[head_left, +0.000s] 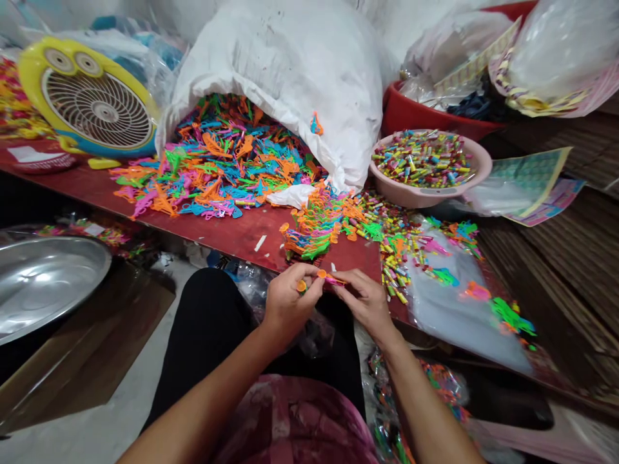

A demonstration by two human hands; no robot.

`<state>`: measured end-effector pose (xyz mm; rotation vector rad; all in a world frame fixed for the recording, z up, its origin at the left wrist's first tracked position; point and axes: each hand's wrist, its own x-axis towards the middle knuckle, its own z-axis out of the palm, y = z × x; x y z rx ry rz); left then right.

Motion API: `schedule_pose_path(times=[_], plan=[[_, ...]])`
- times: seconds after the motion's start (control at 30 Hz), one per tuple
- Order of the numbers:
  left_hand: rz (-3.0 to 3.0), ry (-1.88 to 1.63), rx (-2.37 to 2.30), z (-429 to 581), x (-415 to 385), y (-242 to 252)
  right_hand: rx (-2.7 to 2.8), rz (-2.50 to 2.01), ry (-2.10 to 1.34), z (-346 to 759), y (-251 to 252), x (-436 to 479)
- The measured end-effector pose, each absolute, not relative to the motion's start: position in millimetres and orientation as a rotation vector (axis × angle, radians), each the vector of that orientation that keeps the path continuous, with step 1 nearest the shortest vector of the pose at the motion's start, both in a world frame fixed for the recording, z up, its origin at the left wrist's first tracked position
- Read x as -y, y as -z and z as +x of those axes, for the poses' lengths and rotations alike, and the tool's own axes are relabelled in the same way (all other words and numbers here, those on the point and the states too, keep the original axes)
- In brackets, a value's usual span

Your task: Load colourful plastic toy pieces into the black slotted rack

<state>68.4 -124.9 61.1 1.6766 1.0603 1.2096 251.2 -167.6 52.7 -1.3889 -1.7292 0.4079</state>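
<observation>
We have one red table [251,225] in front of us, and on it one white sack [290,58] lying on its side, its open mouth spilling a heap of plastic pieces [217,161] in orange, green, blue and pink, too many for us to count. One red tub [396,106] at the right back holds clear plastic bags and some dark stuff we cannot make out. One steel basin [48,283] stands low at our left; one yellow fan [104,113] stands at the left of the sack. Clear plastic sheeting [449,316] lies at the right with a few pieces on it. One pink basin [430,198] is filled with small coloured tubes [420,154], and more lie loose before it. One small red dish [43,166] holds something white. Our two hands meet just off the table's front edge: the left hand [293,299] and the right hand [366,296] both pinch the orange and pink piece [333,279] between thumb and fingers. A second round orange end [301,286] shows among the left fingers.
</observation>
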Motion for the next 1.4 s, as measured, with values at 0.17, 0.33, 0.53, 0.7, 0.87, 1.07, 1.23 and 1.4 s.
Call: schedule_pose_path(times=[0.17,0.33,0.53,0.7,0.87,1.07,1.23,1.4], plan=[[1.485,-1.174,-1.058,72,122,-37,1.505,-1.415,-0.410,255,-50,163],[1.567,-1.211,-1.271,82,115,-17,1.293,-1.395,-0.459,257,-44,151],[1.761,-1.134,-1.285,90,107,-16,1.356,-1.409,-0.477,250,-43,144],[1.862,-1.007,-1.326,91,103,-21,1.424,-1.422,-0.412,254,-40,144],[1.922,-0.947,-1.400,89,100,-23,1.475,-1.420,-0.372,256,-40,142],[1.995,-0.938,-1.361,85,99,-23,1.572,-1.406,-0.310,256,-48,141],[2.014,-0.944,-1.367,85,99,-24,1.616,-1.401,-0.330,259,-55,141],[2.018,-0.946,-1.360,85,97,-23,1.592,-1.406,-0.384,258,-55,140]])
